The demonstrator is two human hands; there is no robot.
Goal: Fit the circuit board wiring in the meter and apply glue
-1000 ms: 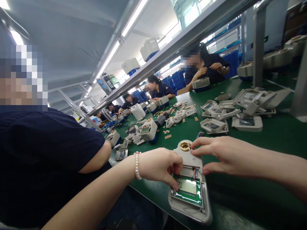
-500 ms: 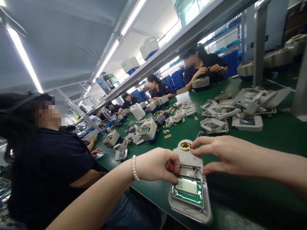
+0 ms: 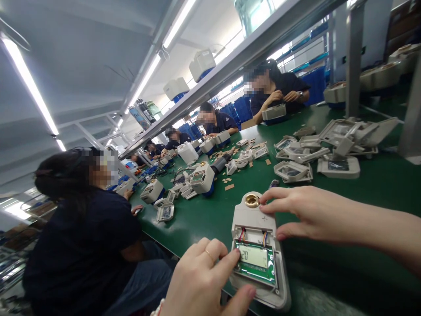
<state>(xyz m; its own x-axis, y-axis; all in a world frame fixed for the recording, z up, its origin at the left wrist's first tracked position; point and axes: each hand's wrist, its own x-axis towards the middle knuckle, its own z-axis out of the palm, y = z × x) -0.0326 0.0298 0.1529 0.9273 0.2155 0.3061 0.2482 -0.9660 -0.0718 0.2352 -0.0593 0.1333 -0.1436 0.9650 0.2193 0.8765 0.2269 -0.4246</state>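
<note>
Seemingly, left hand (image 3: 205, 278) presses circuit board (image 3: 257, 264) at ten o'clock, right hand (image 3: 305, 215) steadies housing (image 3: 251, 220). Fingers apart, both next need gentleness.

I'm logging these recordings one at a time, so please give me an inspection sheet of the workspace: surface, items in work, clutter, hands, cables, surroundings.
Surface: green tabletop, glossy.
Items in work: pale device housing, lying open, with brass-coloured ring, green circuit board and LCD showing 20.
Clutter: pale casing parts heaped beyond the right hand; small tan pieces scattered.
Hands: left index fingertip at the LCD's left edge, pressure unclear; right fingertips at the housing's right side.
Cables: thin coloured wires inside the housing, above the board.
Surroundings: co-workers in dark shirts along the table; metal rail overhead.
</note>
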